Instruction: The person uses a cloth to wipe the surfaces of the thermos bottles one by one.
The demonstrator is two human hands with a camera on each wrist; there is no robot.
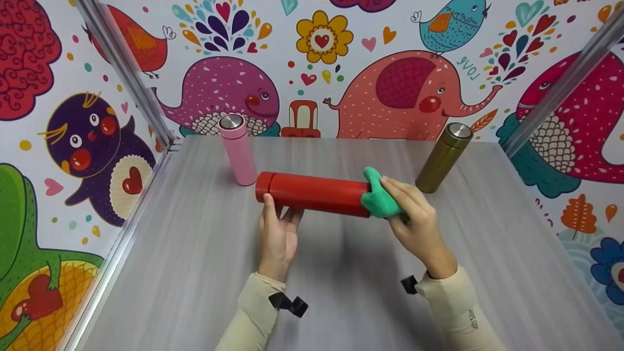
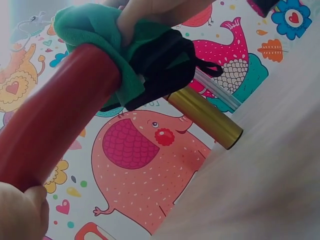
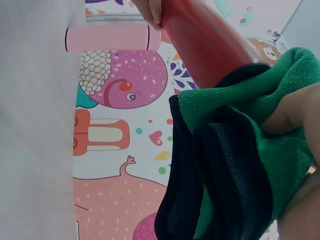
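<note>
Red thermos flask (image 1: pixel 317 194) is held up above the grey wood-grain table (image 1: pixel 185 253), lying approx. horiz. in head view, cap end to the L, dark base end to the R; L hand (image 1: pixel 279 239) grips it nr the cap end, thumb on the near side, other fingers under/behind & partly hidden; R hand (image 1: pixel 421 222) pinches a green microfibre cloth (image 1: pixel 382 200) w/ a black section, bunched over the flask's base end & touching it; R wrist view shows thumb & fingers sunk in the folds, part of the dark base rim exposed beside the cloth; L wrist view shows a small black loop (image 2: pixel 209 67) hanging off the cloth.

Pink thermos flask (image 1: pixel 240 156) stands upright at back L of table, steel-topped; olive-gold thermos flask (image 1: pixel 443 158) stands upright at back R, also steel-topped, well apart from the pink one; back wall behind has a purple whale (image 1: pixel 214 87) on the L & a salmon elephant (image 1: pixel 360 114) nr centre; both sleeves cream, black wrist mounts on each.
</note>
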